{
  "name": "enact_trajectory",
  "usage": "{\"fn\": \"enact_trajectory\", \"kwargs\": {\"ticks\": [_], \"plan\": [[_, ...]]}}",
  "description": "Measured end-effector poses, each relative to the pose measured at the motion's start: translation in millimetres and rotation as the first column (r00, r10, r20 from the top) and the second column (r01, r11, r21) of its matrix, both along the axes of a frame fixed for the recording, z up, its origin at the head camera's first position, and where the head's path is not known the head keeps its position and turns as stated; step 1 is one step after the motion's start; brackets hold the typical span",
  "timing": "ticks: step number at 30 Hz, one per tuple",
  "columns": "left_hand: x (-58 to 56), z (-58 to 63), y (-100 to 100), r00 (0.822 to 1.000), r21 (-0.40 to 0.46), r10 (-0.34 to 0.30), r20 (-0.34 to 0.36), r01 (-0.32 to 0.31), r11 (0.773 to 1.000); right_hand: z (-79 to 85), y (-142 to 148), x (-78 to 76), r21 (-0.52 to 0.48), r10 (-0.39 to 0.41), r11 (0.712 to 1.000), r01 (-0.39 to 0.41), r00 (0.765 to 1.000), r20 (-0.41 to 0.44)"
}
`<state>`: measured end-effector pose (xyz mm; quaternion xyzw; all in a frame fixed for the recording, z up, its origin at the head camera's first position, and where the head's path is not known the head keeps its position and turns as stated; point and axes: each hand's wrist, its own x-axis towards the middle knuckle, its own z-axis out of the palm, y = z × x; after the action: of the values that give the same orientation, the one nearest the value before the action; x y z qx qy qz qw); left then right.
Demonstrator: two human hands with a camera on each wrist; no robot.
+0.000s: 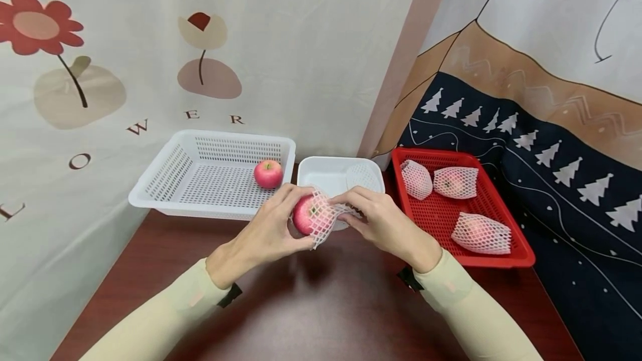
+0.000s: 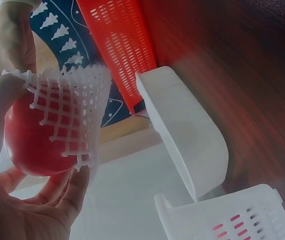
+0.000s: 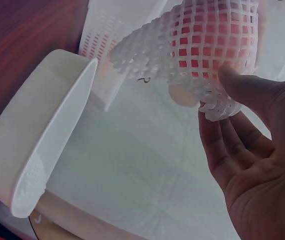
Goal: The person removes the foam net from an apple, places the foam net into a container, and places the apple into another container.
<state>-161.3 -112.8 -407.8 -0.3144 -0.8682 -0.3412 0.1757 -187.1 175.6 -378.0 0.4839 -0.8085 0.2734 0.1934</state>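
Observation:
A red apple [image 1: 302,215] is raised over the front of the table, partly covered by a white foam fruit net [image 1: 325,220]. My left hand [image 1: 268,230] grips the apple from the left, fingers behind it and thumb along the near side. In the left wrist view, the bare red side of the apple [image 2: 30,137] shows beyond the net's open edge. My right hand [image 1: 378,216] pinches the gathered end of the net on the right. Through the mesh [image 3: 212,42] in the right wrist view, red skin shows, with thumb and fingertips at the net's edge.
One bare apple [image 1: 268,174] sits in a white slotted basket [image 1: 150,183] at the left. Behind the hands stands a small white tub [image 1: 321,167] holding more foam net [image 1: 362,177]. A red basket [image 1: 426,216] at the right holds three netted apples [image 1: 481,233].

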Motion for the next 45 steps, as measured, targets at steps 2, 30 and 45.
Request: {"fn": "enact_trajectory", "kwargs": {"ticks": [2,30,45], "plan": [[0.5,0.8,-0.1,1.000,0.000,0.004,0.005,-0.004,1.000,0.0,0.1,0.5,-0.005,-0.006,1.000,0.006,1.000,0.007],[3.0,8.8,-7.1,0.998,-0.003,0.058,-0.019,-0.058,0.998,3.8,4.7,-1.4,0.024,-0.065,0.998,0.064,0.998,0.024],[3.0,11.7,-10.4,0.997,-0.015,0.078,0.006,-0.078,0.997,2.8,10.4,-2.6,0.038,-0.115,0.993,0.114,0.992,0.044]]}}
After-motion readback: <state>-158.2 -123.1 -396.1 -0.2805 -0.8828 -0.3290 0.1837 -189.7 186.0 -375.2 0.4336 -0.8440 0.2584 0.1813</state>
